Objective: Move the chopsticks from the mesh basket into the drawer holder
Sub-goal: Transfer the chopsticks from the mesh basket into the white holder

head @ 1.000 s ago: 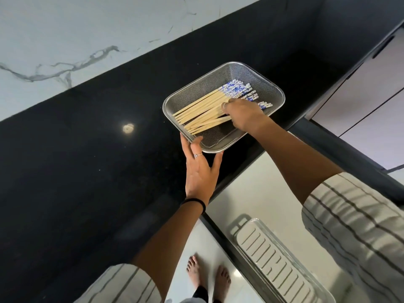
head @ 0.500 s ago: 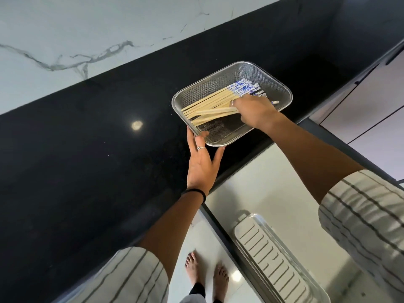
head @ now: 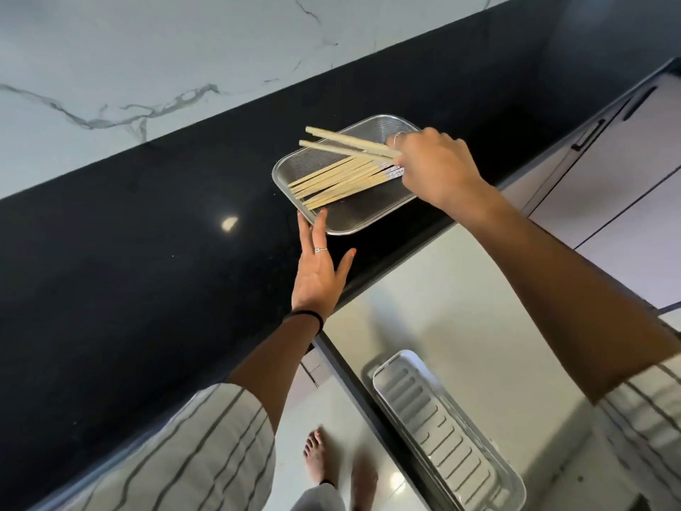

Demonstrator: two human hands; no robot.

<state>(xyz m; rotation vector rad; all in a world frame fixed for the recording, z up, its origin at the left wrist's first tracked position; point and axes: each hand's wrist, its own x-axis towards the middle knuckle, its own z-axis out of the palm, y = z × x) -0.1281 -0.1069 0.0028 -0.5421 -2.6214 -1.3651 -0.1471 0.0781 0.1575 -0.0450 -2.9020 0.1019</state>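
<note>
Item 1. Mesh basket [head: 368,219]: shallow metal tray of fine mesh, which lay on the black countertop [head: 147,252] close to its front edge. All places below are given from this basket.

Item 2. Lifted chopsticks [head: 346,145]: a small bundle, apparently two or three, raised above the basket's far half, plain tips pointing out past its left rim. They were held near the patterned ends, probably so the long plain part could be steered freely toward the holder.

Item 3. Right hand [head: 435,167]: over the basket's right side, fingers curled round the upper ends of the lifted chopsticks. How tightly it gripped could not be told.

Item 4. Remaining chopsticks [head: 339,182]: a fanned pile inside the basket, blue-and-white ends beneath the right hand, plain tips toward the near left corner. Most of the load had not yet been moved.

Item 5. Left hand [head: 318,274]: flat on the countertop just in front of the basket, fingers straight and spread, holding nothing; the fingertips met the near left rim, apparently to keep the light tray from sliding as sticks came out.

Item 6. Drawer holder [head: 453,437]: white ribbed tray in the open drawer, below and well in front of the basket, to its right. No chopsticks showed in it. Judged stage: early, first bundle in transit.
</note>
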